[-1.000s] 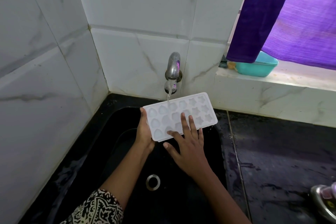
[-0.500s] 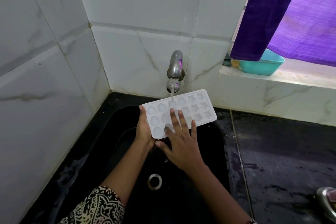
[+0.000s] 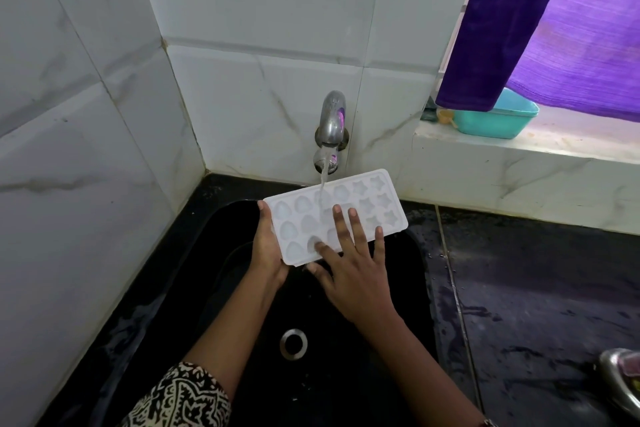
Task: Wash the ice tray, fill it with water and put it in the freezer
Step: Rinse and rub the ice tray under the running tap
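Under tap point(image 3: 330, 135), tray point(image 3: 375, 203) juts from left grip point(image 3: 268, 248).

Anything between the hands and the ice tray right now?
Nothing visible. The left hand grips the left end of the ice tray, and the right hand lies flat on its cavities. Tap water lands on it. The freezer is out of view.

White, grey-veined tiles point(image 3: 263, 3) cover two walls that meet at the far left corner of the wet black countertop point(image 3: 536, 288). Along its far right edge rises a pale stone window ledge point(image 3: 519, 163) bearing a teal tub point(image 3: 498, 121). A purple curtain point(image 3: 571, 28) hangs above, lit from behind.
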`<state>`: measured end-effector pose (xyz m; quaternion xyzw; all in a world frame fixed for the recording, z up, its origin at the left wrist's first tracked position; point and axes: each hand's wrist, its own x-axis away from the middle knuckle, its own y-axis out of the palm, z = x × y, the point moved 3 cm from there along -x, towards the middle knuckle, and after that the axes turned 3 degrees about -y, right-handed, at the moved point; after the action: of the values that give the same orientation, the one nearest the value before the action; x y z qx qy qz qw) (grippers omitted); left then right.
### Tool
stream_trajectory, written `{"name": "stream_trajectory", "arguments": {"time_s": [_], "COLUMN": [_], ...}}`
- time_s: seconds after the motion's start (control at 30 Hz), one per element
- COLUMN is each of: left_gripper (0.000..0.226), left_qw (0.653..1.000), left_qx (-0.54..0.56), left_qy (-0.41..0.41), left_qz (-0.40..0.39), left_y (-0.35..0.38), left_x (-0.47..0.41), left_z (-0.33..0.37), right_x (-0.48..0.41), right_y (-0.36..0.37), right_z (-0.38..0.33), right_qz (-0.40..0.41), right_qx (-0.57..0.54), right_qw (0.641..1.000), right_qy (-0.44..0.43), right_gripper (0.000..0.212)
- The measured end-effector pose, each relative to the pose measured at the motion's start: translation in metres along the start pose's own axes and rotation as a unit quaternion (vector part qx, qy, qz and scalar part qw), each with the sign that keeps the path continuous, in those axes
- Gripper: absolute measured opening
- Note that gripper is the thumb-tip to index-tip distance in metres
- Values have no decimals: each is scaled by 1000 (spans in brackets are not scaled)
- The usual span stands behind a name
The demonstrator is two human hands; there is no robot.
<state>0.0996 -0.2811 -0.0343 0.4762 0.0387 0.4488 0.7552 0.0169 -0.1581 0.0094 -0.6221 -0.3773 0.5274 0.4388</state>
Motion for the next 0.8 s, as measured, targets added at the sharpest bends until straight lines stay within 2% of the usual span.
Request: {"name": "stream_trajectory", "arguments": {"time_s": [0.1, 0.2, 0.3, 0.43, 0.57, 0.63, 0.8], "left_gripper": [81, 82, 83, 87, 80, 80, 83], "left_qw": [1000, 1000, 999, 999, 1000, 1000, 1000], "left_qx": [5, -13, -17, 0, 5, -3, 13], "left_qy": [-9, -10, -3, -6, 3, 5, 3], "left_qz": [2, 21, 37, 35, 17, 20, 23], "left_y": [-1, -1, 1, 0, -1, 2, 1], "left_x": [3, 5, 6, 8, 9, 10, 8], "left_z": [-4, -8, -15, -16, -9, -11, -7], "right_x": [0, 1, 0, 2, 2, -4, 1], "right_y": [1, 4, 4, 7, 2, -3, 2], "right_z": [-6, -4, -9, -25, -8, -5, -13], "right_qz": [-1, -44, -48, -49, -36, -18, -34], "right_qx": [-46, -68, -65, -71, -68, -59, -94], "right_qw": [999, 996, 996, 996, 997, 998, 995], "right_qy": [9, 33, 48, 29, 7, 19, 2], "right_gripper": [41, 46, 49, 70, 46, 42, 62]}}
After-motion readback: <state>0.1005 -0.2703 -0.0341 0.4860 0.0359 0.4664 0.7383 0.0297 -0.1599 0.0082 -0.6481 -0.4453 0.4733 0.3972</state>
